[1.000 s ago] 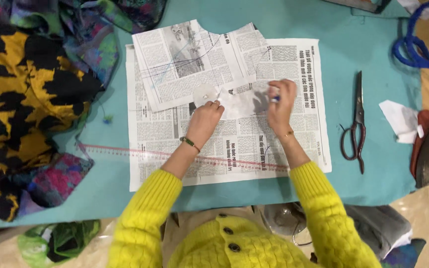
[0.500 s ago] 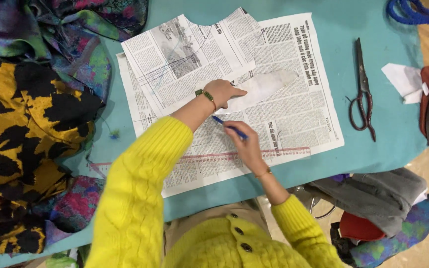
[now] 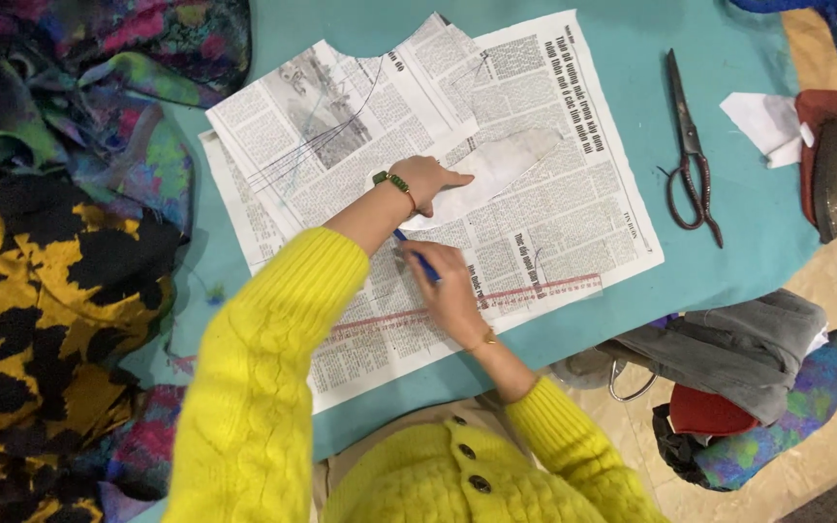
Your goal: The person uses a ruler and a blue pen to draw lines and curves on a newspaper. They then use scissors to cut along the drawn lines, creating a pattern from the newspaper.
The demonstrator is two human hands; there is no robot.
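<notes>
On crinkled newsprint (image 3: pixel 535 203), left hand (image 3: pixel 428 181) flat on curved paper pattern (image 3: pixel 496 169), right hand (image 3: pixel 452 291) grip pinching blue pen (image 3: pixel 417 257).

Yellow sleeve (image 3: pixel 273 387), blue pen (image 3: pixel 418 260), teal table (image 3: pixel 728 242), yellow-black patterned fabric (image 3: pixel 41 310)

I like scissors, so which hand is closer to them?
Left. The left hand presses the white paper piece, nearer the scissors. The right hand holds a blue pen, lower down.

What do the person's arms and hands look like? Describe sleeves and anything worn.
Both arms wear bright yellow cable-knit sleeves, of a buttoned cardigan. The left hand is bare, with a green beaded bracelet at the wrist. The right hand is bare too, with a thin gold-coloured bracelet. No gloves, and no rings that can be made out.
</notes>
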